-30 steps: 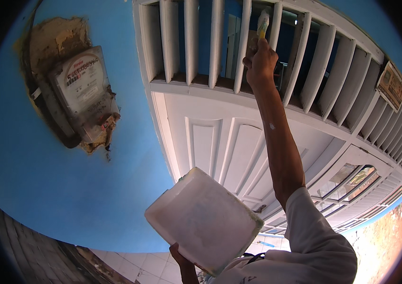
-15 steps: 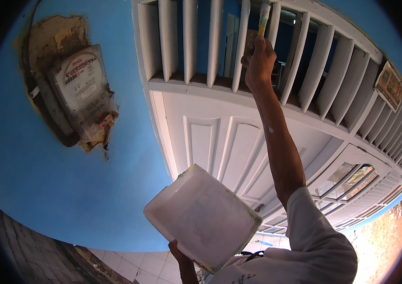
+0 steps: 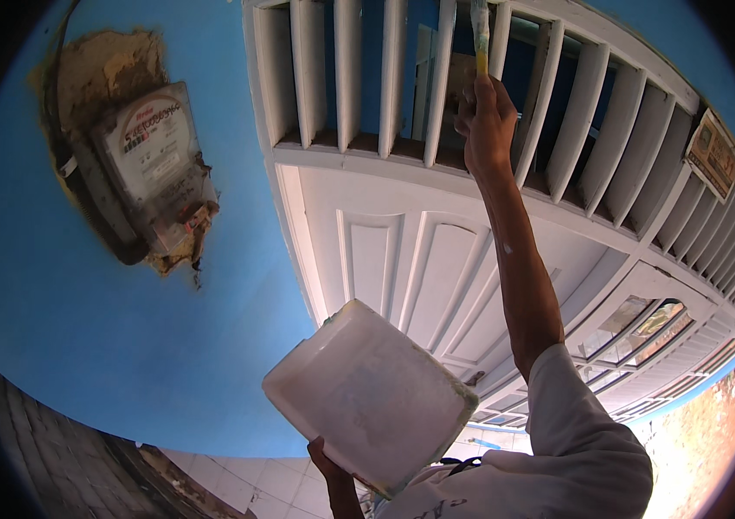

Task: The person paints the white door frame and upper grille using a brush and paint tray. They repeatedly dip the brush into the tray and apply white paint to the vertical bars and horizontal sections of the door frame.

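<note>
My right hand [image 3: 487,130] is raised high, its fingers closed on the handle of a paintbrush [image 3: 481,36] with a yellow lower part. The brush is against or just in front of the white upright slats [image 3: 393,78] above the door; whether it touches one I cannot tell, and its upper end runs to the picture's edge. Low in the view, my left hand [image 3: 326,460] grips the lower left edge of a white plastic paint container [image 3: 376,394], held tilted. Its inside is hidden, and greenish smears mark its rim.
A white panelled door [image 3: 367,259] stands below the slats. On the blue wall [image 3: 220,363] at left, an electricity meter [image 3: 147,156] with a thick cable sits in broken plaster. Louvred window panes [image 3: 627,329] are at right, pale floor tiles [image 3: 229,484] below.
My right hand and the paintbrush have shifted a little down and to the right along the slats. The left hand and container stay almost still.
</note>
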Demonstrator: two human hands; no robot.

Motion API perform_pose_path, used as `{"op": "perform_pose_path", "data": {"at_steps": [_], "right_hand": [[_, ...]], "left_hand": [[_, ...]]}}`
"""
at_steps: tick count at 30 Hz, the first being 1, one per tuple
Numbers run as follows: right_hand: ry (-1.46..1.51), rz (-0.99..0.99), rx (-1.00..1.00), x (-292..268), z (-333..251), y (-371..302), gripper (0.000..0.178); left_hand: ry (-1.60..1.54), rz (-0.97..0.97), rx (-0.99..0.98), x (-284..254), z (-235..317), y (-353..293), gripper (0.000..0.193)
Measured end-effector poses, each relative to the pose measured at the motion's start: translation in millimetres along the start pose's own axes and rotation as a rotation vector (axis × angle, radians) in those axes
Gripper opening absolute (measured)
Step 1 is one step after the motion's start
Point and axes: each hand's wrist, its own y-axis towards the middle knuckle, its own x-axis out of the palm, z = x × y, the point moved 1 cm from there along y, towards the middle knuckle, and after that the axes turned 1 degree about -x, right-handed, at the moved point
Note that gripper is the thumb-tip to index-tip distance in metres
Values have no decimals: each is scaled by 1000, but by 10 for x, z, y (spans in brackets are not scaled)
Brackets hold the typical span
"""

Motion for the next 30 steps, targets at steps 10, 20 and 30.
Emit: {"op": "perform_pose_path", "data": {"at_steps": [10, 20, 30], "right_hand": [[-193, -69, 72, -512, -267, -818, 41], [-495, -299, 221, -847, -743, -1617, 35], [-1018, -1192, 178, -766, -359, -2573, 29]], "left_hand": [[40, 3, 18, 7, 93, -32, 78], [67, -27, 101, 160, 158, -133, 75], [56, 4, 105, 411, 83, -237, 71]]}}
